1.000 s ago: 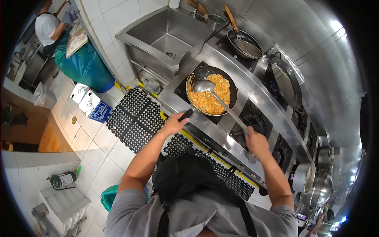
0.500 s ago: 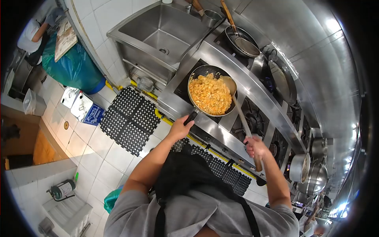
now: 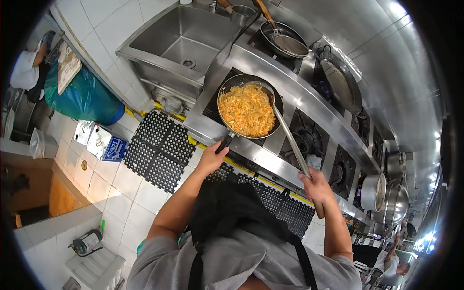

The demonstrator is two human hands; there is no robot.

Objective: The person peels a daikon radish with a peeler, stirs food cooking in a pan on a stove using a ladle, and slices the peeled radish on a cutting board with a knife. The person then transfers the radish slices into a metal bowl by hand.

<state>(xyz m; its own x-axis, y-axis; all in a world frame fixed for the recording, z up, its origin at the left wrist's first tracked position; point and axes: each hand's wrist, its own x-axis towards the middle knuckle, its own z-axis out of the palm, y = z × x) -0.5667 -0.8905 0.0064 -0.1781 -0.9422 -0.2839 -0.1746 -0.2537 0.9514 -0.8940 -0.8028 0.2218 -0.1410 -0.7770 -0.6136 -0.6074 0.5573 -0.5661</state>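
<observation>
My left hand [image 3: 210, 158] is closed round the black handle of a frying pan [image 3: 276, 96] that sits on the near part of the steel stove. Orange-yellow fried rice or a similar chopped mix [image 3: 246, 111] covers most of the pan's bottom. In my right hand [image 3: 316, 186] is a long-handled ladle [image 3: 293, 140], gripped near the brown end of its handle. The ladle's bowl lies in the food at the pan's upper side, partly buried.
A steel sink [image 3: 169, 36] adjoins the stove on the left. Behind are a pan with a strainer [image 3: 290, 45] and a wide dark pan [image 3: 340, 87]. Pots [image 3: 373, 192] stand to the right. A rubber mat [image 3: 157, 150] covers the floor; another person [image 3: 26, 70] is far left.
The ladle's bowl has moved from the pan's right side into the food near the top, and the food's shape has shifted. Both hands keep their grips. The view has shifted slightly.
</observation>
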